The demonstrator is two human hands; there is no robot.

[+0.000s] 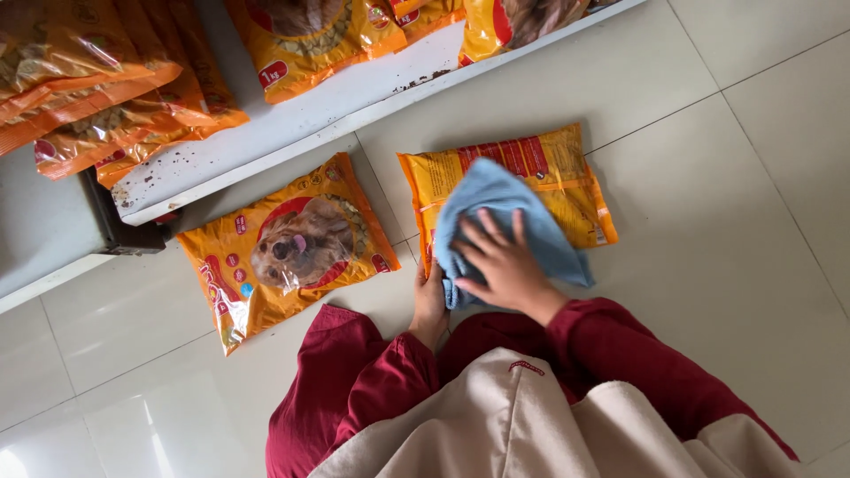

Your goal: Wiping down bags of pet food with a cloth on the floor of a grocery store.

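Right hand spread flat on blue cloth atop orange bag, floor; left hand at bag edge, apparently gripping it.

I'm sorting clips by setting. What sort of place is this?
Probably a shop aisle or stockroom: identical orange plastic pet-food bags lie stacked on a low white shelf, and two more bags lie on the pale tiled floor.

Cloth on right bag; left bag beside; shelf behind.
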